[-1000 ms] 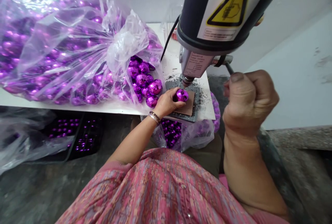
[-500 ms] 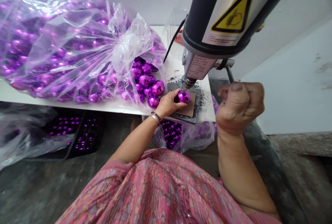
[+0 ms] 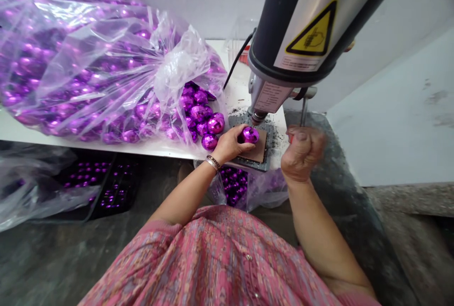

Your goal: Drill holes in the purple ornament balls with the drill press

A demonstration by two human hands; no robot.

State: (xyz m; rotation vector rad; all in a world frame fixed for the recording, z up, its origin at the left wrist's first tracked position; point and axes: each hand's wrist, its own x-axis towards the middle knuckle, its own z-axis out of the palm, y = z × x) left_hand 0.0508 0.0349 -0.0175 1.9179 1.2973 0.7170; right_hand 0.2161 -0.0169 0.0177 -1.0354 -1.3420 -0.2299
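My left hand [image 3: 231,144] pinches a shiny purple faceted ball [image 3: 250,135] on a brown board [image 3: 258,150] that lies on the drill press base [image 3: 268,154]. Right above the ball is the chuck [image 3: 258,117] of a black and grey drill press [image 3: 283,27] with a yellow warning triangle. Whether the bit touches the ball I cannot tell. My right hand [image 3: 302,153], slightly blurred, is closed around the press's feed lever [image 3: 304,112]; a bit of red grip shows at its fingers.
A big clear plastic bag [image 3: 106,69] full of purple balls covers the table's left side, with loose balls [image 3: 200,113] at its mouth. Dark shavings [image 3: 280,135] litter the base. Below the table edge hangs another bag of balls [image 3: 234,185]; a black crate [image 3: 115,187] stands lower left.
My right hand has moved down and left in view, turning the lever with it. The left hand keeps the ball in nearly the same place. The view has shifted slightly.
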